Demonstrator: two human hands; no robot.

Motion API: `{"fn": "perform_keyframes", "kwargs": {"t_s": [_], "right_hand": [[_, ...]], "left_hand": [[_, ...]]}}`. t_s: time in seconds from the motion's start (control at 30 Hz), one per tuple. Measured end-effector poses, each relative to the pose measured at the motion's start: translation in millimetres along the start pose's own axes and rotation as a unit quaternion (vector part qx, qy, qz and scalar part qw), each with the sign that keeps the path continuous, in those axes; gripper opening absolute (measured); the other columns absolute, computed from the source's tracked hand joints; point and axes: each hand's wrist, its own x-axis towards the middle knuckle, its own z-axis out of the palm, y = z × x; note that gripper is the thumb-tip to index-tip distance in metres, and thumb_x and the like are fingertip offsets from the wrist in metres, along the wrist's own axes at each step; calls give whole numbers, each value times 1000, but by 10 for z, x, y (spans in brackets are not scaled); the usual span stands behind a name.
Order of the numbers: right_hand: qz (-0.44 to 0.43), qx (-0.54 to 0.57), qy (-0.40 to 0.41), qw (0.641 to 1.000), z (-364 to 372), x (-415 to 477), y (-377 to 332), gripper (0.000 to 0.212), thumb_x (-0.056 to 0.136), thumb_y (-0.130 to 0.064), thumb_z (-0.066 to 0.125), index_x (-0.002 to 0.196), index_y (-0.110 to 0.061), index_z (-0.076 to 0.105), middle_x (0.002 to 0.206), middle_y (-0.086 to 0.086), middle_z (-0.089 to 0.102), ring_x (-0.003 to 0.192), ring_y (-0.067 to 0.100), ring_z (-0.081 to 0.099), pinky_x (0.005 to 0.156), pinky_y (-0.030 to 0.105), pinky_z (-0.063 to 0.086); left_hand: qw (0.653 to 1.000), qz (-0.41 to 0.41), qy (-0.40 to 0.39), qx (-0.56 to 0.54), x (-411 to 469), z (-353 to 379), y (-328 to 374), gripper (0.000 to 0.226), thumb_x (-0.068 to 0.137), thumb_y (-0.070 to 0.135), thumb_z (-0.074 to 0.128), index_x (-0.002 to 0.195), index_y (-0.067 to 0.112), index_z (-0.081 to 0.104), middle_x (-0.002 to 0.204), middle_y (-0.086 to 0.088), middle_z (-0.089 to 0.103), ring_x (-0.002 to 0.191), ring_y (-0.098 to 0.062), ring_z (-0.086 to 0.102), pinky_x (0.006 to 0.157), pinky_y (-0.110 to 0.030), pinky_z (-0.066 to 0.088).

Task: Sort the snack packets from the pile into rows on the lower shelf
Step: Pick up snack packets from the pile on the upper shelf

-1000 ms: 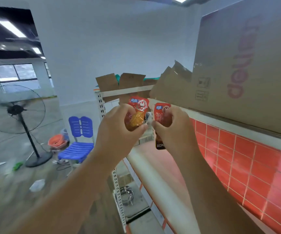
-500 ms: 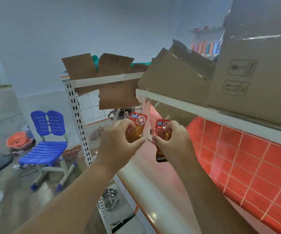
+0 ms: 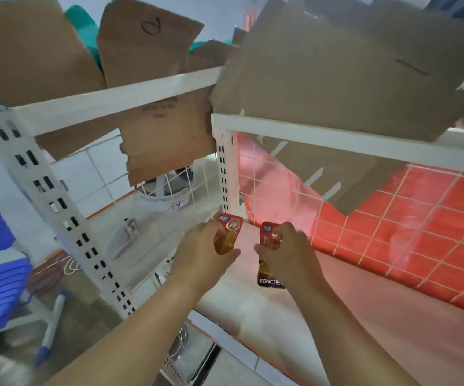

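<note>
1 orange packet [image 3: 227,235] is pinched in the left hand [image 3: 203,253], 1 red packet [image 3: 270,278] gripped in the right hand [image 3: 290,256] at its 3 o'clock, over the lower shelf [image 3: 253,307]. Likely light, slippery film, so best pinched by edges.

Dark snack packet [image 3: 270,280], below white shelf rail [image 3: 336,137], read "KONCHE" (last letters hidden). Cardboard flap [image 3: 147,43] above rail bore penned loop like "0".
</note>
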Motion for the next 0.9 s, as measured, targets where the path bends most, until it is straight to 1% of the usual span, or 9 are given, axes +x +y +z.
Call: {"fn": "perform_keyframes", "kwargs": {"t_s": [0.07,0.13,0.3,0.37,0.43,0.53,0.73,0.83,0.9], "right_hand": [[22,-20,6,1000,209,95,22,53,77,-47,80,115,-22,54,103,1,62,81,19,61,59,24,40],[30,-50,12,998,397,204,64,61,78,-47,79,125,-17,55,111,5,65,95,26,65,73,29,48],[88,-70,-42,993,752,564,271,69,79,-58,68,137,-31,44,119,0,64,105,26,65,87,37,54],[114,-74,-54,989,899,735,339,65,80,-60,68,132,-29,46,120,2,61,108,28,63,88,39,52],[126,-76,-52,988,1022,877,377,59,80,-61,68,126,-29,48,121,3,57,108,29,63,87,39,51],[100,-99,-26,990,1155,1117,403,59,85,-60,65,131,-24,49,127,6,54,111,32,62,87,41,50],[50,-54,-8,997,1191,1151,456,41,89,-49,66,119,-21,58,121,0,52,108,23,58,88,35,46],[-36,-35,12,999,1209,828,534,41,86,-49,63,122,-28,63,128,-9,53,110,13,53,93,25,43],[-60,-106,16,992,1279,678,554,49,81,-50,65,124,-29,64,131,-7,55,112,19,50,96,35,45]], "left_hand": [[999,4,-32,14,142,170,-158,40,76,59,80,95,45,47,86,30,45,78,6,47,61,-15,35],[999,1,-52,11,276,346,-269,38,76,56,79,89,42,47,84,28,48,75,6,50,60,-14,34],[997,34,-62,32,589,839,-516,35,73,47,87,91,32,61,80,19,59,69,0,55,64,-7,34],[997,22,-71,10,697,1035,-640,28,78,46,83,88,28,63,80,13,63,71,-6,59,65,-19,43],[996,-9,-84,7,808,1194,-715,25,82,48,73,76,28,61,68,13,63,62,-2,62,58,-18,44],[995,-49,-82,-27,992,1402,-757,19,84,50,64,78,31,63,66,16,65,60,6,63,51,-21,54],[995,-15,-74,-59,1207,1558,-853,24,90,52,61,107,36,65,101,19,65,94,-8,62,82,-32,58],[998,1,-57,-15,1190,1584,-908,30,96,46,54,122,36,63,114,18,62,100,-2,46,86,-19,48],[998,4,-58,-1,1147,1584,-941,41,97,42,52,137,34,59,126,14,58,106,-1,36,95,-19,41]]}}
